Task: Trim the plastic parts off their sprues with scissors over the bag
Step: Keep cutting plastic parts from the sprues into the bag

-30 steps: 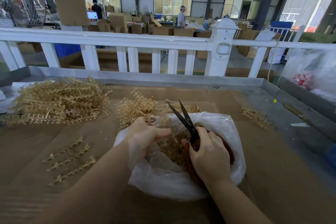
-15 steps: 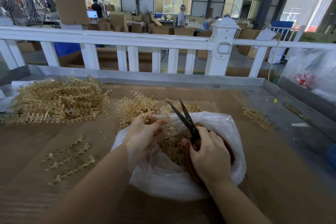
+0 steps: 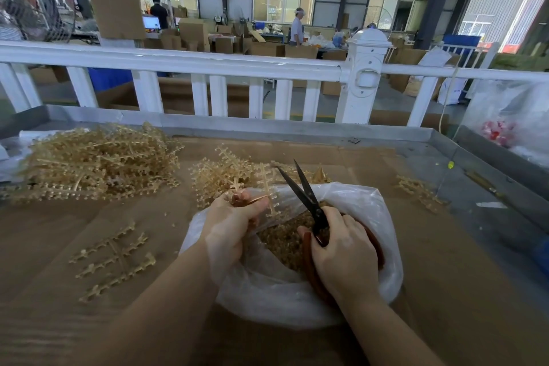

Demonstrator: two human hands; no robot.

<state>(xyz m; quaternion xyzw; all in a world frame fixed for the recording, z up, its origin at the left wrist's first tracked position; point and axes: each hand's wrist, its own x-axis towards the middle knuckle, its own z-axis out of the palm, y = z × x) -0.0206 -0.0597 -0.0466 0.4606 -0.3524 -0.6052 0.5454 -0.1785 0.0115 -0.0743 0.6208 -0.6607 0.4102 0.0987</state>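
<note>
Mid-task: bag under both hands holds many cut parts; left hand pinches a sprue, right hand grips spread-bladed scissors; large untrimmed heap beyond the left hand remains.

Factory packing floor, stacked cardboard boxes, white railing, industrial fan, 2 workers at benches
</note>
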